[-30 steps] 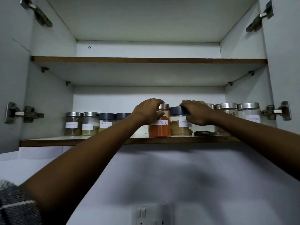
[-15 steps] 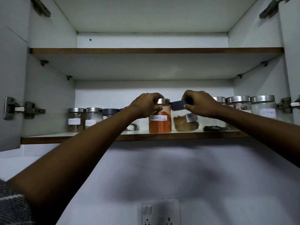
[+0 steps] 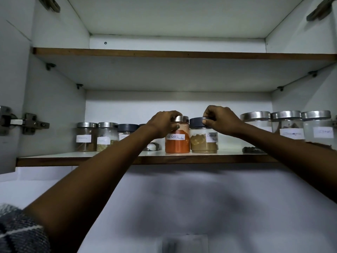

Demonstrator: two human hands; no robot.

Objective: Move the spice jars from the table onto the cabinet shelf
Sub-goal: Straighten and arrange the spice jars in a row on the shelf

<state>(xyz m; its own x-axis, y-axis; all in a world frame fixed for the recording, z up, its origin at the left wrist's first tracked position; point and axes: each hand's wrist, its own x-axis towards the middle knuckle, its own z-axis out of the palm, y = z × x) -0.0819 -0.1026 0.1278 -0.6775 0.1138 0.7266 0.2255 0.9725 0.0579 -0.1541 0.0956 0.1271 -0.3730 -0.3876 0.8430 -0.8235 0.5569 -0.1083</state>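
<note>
Two jars stand side by side at the front middle of the lower cabinet shelf point(image 3: 113, 158). The red chilli powder jar point(image 3: 177, 143) has a silver lid, and my left hand point(image 3: 163, 123) grips it at the lid. The coriander powder jar point(image 3: 203, 143), with a dark lid, stands upright just to its right; my right hand point(image 3: 221, 119) pinches that lid with thumb and fingers. Both jars rest on the shelf and nearly touch each other.
Three labelled jars point(image 3: 85, 136) line the back left of the shelf, and several silver-lidded jars point(image 3: 287, 128) the back right. A small white object point(image 3: 151, 147) lies behind my left wrist. The upper shelf point(image 3: 182, 54) hangs overhead. Door hinges point(image 3: 27, 123) flank the cabinet.
The coriander jar, tilted half a second ago, now stands upright beside the red chilli jar. Both hands stay on the lids. The view has shifted slightly.
</note>
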